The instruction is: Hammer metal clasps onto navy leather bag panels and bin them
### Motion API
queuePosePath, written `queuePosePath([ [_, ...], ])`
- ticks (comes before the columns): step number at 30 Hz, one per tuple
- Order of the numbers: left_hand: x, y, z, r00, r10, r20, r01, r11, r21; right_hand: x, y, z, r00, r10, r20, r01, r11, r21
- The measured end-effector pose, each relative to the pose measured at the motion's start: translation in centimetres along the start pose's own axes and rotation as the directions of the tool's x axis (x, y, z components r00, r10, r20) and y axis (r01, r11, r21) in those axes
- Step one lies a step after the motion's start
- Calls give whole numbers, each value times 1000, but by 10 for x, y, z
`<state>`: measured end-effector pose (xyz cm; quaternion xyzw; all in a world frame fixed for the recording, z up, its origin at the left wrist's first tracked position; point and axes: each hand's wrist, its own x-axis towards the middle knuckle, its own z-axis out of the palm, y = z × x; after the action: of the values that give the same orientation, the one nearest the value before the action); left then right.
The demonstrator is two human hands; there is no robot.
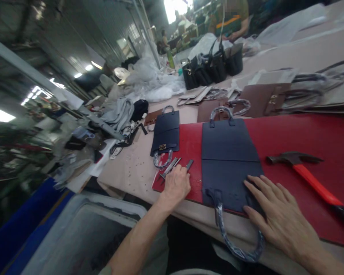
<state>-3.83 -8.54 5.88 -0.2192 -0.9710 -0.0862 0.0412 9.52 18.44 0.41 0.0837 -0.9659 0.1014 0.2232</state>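
Note:
A flat dark blue bag panel [229,156] with wrapped handles at both ends lies on a red mat [289,137]. My right hand [278,214] lies flat and open on its near right corner, beside the near handle [235,244]. My left hand [176,185] is curled over small metal tools [172,166] at the mat's left edge; its fingers are closed on something I cannot make out. A second dark blue panel [166,133] with a clasp lies further left.
A red-handled hammer [306,172] lies on the mat at right. Brown bag panels [263,99] and black finished bags [212,68] sit further back, with a person behind them. A grey bin [83,229] stands below the table edge. Cloth clutter lies left.

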Motion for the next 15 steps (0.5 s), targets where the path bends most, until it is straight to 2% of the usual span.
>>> queuePosePath([
  [3, -2, -14, 1, 997, -36, -64, 34, 999, -26, 1, 3, 6, 999, -22, -36, 22, 1000, -15],
  [6, 0, -34, -5, 985, -137, -104, 137, 991, -6, 1, 2, 6, 999, -23, -45, 23, 1000, -19],
  [10, 7, -54, -14, 973, -227, -35, 228, 973, 30, 0, 2, 5, 1000, -3, -23, 3, 1000, 7],
  [15, 14, -57, -16, 979, -201, -7, 202, 978, 58, -1, 5, 9, 999, -23, -41, 21, 999, -31],
])
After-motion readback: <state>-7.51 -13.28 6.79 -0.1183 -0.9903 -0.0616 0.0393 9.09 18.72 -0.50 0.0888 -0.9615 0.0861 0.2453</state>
